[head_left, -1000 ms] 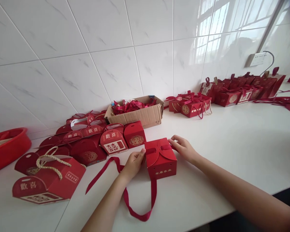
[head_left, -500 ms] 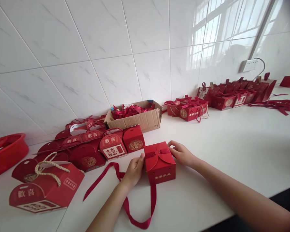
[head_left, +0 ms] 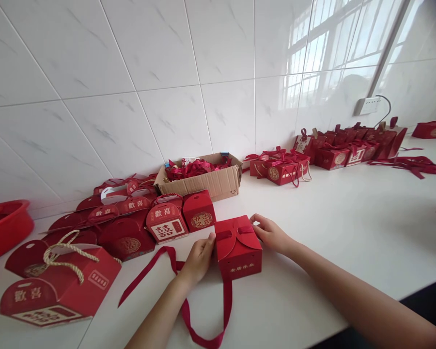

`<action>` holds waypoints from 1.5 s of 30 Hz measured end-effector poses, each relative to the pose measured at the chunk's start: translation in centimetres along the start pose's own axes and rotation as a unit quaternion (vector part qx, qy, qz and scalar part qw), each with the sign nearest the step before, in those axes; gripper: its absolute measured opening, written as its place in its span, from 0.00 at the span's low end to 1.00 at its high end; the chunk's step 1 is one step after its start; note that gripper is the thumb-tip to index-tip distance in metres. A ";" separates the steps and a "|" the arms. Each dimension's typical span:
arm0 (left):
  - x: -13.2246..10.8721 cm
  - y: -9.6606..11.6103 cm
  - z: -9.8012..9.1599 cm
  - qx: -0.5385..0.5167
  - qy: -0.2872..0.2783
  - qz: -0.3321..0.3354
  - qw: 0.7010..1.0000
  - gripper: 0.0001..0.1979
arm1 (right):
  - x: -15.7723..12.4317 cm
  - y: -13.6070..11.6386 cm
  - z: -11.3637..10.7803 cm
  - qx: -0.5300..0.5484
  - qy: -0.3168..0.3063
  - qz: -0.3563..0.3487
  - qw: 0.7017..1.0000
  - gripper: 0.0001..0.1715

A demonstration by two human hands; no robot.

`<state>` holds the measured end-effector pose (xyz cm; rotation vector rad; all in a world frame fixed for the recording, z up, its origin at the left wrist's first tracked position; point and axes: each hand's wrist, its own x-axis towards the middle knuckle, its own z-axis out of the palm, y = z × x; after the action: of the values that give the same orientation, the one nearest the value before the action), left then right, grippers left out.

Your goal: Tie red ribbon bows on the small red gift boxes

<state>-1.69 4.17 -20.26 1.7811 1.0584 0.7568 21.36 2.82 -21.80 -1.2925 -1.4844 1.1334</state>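
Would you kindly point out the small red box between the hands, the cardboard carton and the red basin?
small red box (head_left: 240, 261), head view, front face.
cardboard carton (head_left: 210, 183), head view, front wall.
red basin (head_left: 6, 235), head view, outer wall.

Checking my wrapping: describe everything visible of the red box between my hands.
The red box, apparently cardboard, stands upright on the counter, closed by curved flaps, gold characters on its front. A red ribbon crosses its top and loops down. The left hand touches its left side, the right hand its right edge.
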 end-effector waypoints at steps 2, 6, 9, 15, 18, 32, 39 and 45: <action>0.0 0.0 0.0 -0.001 -0.002 0.002 1.000 0.28 | -0.1 -0.1 0.0 0.000 -0.001 0.000 1.000 0.12; 0.0 0.0 0.0 -0.003 -0.002 0.004 1.000 0.27 | -0.2 -0.2 0.1 0.000 -0.001 0.000 1.000 0.12; 0.0 0.1 0.0 0.004 0.003 0.000 1.000 0.28 | -0.2 -0.3 0.1 0.000 -0.001 -0.001 1.000 0.12; 0.0 0.1 0.1 0.009 0.011 -0.001 1.000 0.29 | -0.1 -0.3 0.0 0.001 -0.002 -0.002 1.000 0.11; -0.1 0.4 0.1 0.012 0.018 -0.001 1.000 0.29 | 0.0 -0.3 0.0 -0.001 0.002 -0.003 1.000 0.11; -0.2 0.8 0.1 -0.001 0.010 -0.010 1.000 0.28 | -0.1 -0.5 0.0 -0.009 0.006 -0.004 1.000 0.11; -0.1 0.4 0.0 -0.003 0.010 -0.003 1.000 0.28 | -0.2 -0.8 0.0 -0.018 0.008 -0.005 1.000 0.10; 0.0 -0.2 0.0 0.000 0.024 -0.014 1.000 0.27 | -0.2 -0.9 -0.1 -0.026 0.009 -0.009 1.000 0.09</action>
<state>-1.79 4.28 -20.43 1.7523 1.1125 0.7862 21.27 2.59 -20.96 -1.3171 -1.5184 1.0756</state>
